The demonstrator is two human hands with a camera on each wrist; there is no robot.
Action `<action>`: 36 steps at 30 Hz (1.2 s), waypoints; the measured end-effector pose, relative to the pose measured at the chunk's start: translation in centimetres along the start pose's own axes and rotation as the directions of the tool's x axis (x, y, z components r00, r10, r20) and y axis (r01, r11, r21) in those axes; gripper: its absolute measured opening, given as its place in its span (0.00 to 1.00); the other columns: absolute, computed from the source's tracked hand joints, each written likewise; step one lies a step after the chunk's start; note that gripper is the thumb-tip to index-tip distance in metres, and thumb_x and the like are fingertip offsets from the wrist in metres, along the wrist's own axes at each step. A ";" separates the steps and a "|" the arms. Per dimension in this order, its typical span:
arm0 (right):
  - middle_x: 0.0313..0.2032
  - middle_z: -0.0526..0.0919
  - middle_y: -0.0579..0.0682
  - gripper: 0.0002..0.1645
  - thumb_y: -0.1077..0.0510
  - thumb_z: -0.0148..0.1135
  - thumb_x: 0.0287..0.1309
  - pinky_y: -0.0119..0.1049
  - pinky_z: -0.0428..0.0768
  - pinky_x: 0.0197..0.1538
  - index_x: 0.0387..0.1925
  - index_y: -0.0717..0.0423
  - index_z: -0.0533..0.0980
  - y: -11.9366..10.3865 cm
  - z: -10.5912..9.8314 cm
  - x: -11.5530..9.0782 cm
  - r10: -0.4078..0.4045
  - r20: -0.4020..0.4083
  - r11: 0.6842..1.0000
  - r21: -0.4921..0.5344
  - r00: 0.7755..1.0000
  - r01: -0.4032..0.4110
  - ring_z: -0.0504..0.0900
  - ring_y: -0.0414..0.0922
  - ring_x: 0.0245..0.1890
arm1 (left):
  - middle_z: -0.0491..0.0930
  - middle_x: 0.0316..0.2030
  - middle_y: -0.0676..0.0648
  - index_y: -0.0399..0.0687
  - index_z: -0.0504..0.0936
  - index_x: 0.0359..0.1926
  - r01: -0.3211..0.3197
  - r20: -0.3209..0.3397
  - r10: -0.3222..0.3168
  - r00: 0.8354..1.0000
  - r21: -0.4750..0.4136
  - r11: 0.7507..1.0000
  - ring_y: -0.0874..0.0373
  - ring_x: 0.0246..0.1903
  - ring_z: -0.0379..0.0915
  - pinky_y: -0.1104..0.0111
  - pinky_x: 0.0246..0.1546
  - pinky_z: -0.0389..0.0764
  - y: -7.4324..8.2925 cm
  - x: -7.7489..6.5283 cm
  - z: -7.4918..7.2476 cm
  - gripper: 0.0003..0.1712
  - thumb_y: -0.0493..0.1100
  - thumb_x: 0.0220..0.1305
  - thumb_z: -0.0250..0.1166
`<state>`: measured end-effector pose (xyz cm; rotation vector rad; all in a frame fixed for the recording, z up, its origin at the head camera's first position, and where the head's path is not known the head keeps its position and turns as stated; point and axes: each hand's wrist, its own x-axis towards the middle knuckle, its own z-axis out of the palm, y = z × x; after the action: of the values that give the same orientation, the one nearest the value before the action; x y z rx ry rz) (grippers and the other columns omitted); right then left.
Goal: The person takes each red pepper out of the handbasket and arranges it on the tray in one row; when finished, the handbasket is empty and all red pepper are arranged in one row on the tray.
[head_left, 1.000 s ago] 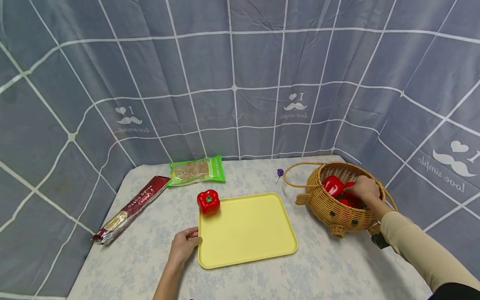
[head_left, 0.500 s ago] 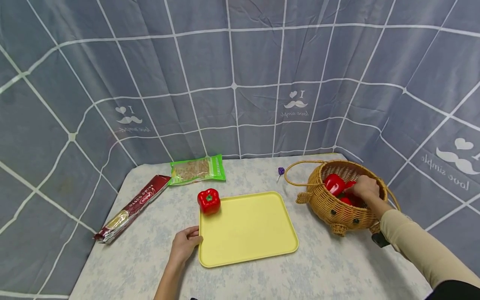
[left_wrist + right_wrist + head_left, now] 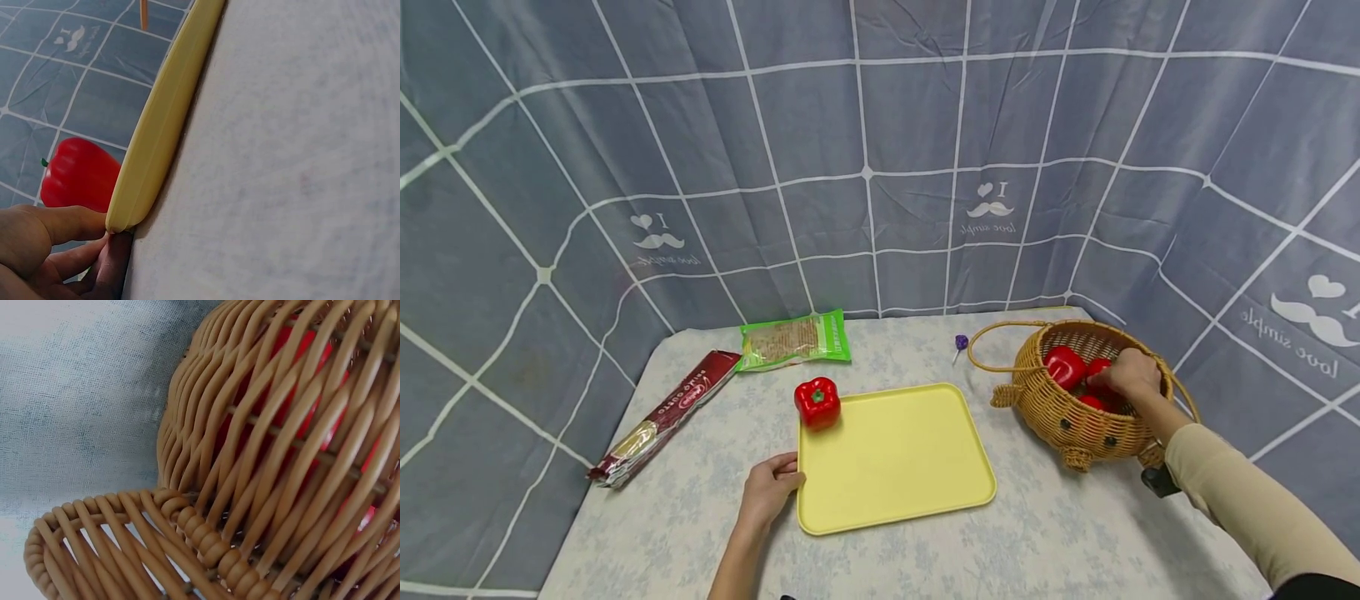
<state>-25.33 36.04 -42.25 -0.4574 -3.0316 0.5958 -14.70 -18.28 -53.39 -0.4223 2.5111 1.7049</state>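
My left hand [image 3: 767, 492] pinches the left edge of a yellow tray [image 3: 895, 467], thumb on one side of the rim and fingers on the other. A red bell pepper [image 3: 817, 403] stands at the tray's far left corner; its green stem also shows in the left wrist view. My right hand [image 3: 1127, 375] reaches down into a wicker basket [image 3: 1052, 425], against red bell peppers. One shiny red pepper [image 3: 1064, 367] lies left of the hand. The right fingertips are hidden inside, and I cannot tell whether they grip a pepper. Wicker weave [image 3: 262, 456] fills much of the right wrist view.
A maroon foil packet [image 3: 662, 421] lies at the left, near a green-edged food packet [image 3: 793, 340] at the back. A purple lollipop [image 3: 961, 342] lies by the basket's looped handle [image 3: 992, 333]. Grey checked curtain [image 3: 910, 108] hangs behind and on both sides.
The visible pepper left of my right hand has shifted and turned slightly in the basket. Both hands keep nearly the same place; the tray has not moved.
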 end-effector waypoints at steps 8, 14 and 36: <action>0.15 0.59 0.46 0.29 0.50 0.73 0.43 0.39 0.62 0.30 0.12 0.53 0.60 -0.1 0.1 -0.3 -0.008 0.007 0.999 0.033 1.000 0.008 0.64 0.49 0.24 | 0.80 0.45 0.36 0.29 0.76 0.58 0.003 0.003 -0.003 1.000 0.009 1.000 0.57 0.37 0.75 0.72 0.31 0.78 0.3 0.0 -0.1 0.25 0.34 0.60 0.64; 0.19 0.70 0.56 0.26 0.51 0.74 0.41 0.48 0.70 0.35 0.15 0.58 0.64 0.3 0.1 -0.4 -0.005 -0.007 0.999 0.032 1.000 0.005 0.72 0.57 0.28 | 0.81 0.43 0.38 0.30 0.77 0.57 0.017 -0.007 -0.017 1.000 0.016 1.000 0.59 0.35 0.75 0.73 0.30 0.77 0.1 0.0 0.1 0.24 0.34 0.59 0.64; 0.50 0.74 0.78 0.47 0.50 0.75 0.43 0.62 0.69 0.54 0.55 0.79 0.68 -0.7 -2.2 -1.1 -0.038 -0.110 0.989 0.140 0.993 0.053 0.70 0.72 0.49 | 0.81 0.43 0.37 0.29 0.77 0.56 0.011 -0.003 -0.011 1.000 0.002 1.000 0.60 0.34 0.75 0.73 0.30 0.78 0.1 0.1 0.0 0.24 0.34 0.59 0.64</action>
<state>-24.33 35.99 -39.89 -0.3995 -2.8650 0.7541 -14.82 -18.30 -53.34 -0.4381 2.5076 1.6987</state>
